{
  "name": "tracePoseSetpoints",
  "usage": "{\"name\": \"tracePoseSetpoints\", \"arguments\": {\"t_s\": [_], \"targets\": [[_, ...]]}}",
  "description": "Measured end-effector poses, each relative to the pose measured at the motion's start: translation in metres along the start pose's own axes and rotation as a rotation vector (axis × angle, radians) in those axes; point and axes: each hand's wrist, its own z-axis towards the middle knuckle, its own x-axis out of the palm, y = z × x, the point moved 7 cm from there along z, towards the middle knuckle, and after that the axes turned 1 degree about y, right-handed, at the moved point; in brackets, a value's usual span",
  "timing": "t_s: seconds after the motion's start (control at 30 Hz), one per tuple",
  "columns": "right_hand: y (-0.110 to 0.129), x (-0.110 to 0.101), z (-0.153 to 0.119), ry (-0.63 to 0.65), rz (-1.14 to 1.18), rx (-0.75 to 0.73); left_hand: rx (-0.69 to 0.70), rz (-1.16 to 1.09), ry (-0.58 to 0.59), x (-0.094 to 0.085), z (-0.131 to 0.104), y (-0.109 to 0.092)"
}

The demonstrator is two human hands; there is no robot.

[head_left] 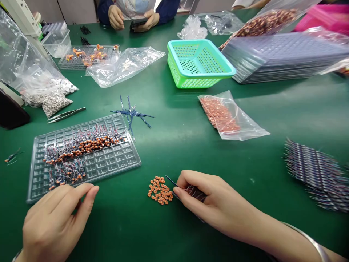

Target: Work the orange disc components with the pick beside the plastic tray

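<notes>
My left hand (60, 218) is closed in a pinch at the front edge of a clear plastic tray (109, 165); whatever its fingertips hold, if anything, is too small to make out. In the tray stand many small wired parts (89, 145) with orange ends and thin leads. My right hand (209, 200) grips a narrow dark circuit board strip (170, 180) with thin wires, most of it hidden in the palm. Just left of its fingertips lies a loose pile of small orange rings (159, 191).
Blue strips (131, 113) lie crossed behind the tray, with tweezers (67, 115) to their left. Wired strips (316, 174) are stacked at right. Farther back are a bag of copper-coloured parts (220, 112), a green basket (201, 78) and stacked trays (283, 58). Across the table, a person's hands (148, 22) hold a phone.
</notes>
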Motion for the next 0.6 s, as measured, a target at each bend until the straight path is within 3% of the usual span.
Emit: {"name": "tracePoseSetpoints", "arguments": {"t_s": [0.6], "targets": [[0.0011,0.0016,-0.0007,-0.035,-0.048,-0.007,-0.033,-0.023,0.022,0.0012,-0.0020,0.0008]]}}
